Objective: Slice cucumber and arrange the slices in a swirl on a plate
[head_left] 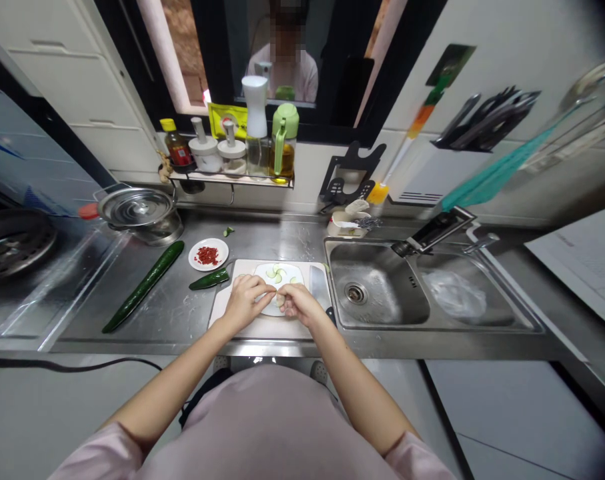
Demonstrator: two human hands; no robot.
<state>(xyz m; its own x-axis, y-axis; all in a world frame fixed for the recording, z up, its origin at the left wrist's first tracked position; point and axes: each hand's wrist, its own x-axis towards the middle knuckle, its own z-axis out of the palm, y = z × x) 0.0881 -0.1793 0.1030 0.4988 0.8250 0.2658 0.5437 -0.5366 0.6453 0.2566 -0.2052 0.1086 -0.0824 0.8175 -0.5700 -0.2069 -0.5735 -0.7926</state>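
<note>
My left hand (246, 298) and my right hand (300, 303) meet over a white plate (266, 271) that lies on a pale cutting board (247, 329). A thin, pale cucumber slice (281, 300) is pinched in my right fingers. The left thumb and fingers are pressed together beside it; what they hold, if anything, is too small to make out. Toward the plate's far side, several cucumber slices (277, 272) form a curved pattern. A knife (319, 283) rests along the board's right side. Left of the board lies a cut piece of cucumber (209, 279).
A whole cucumber (145, 287) lies at the left, near a small plate (193, 265) of chopped red pieces (208, 255). Behind stand a lidded steel pot (155, 220) and a condiment rack (222, 177). To the right is a double sink (382, 287) with a faucet (432, 230).
</note>
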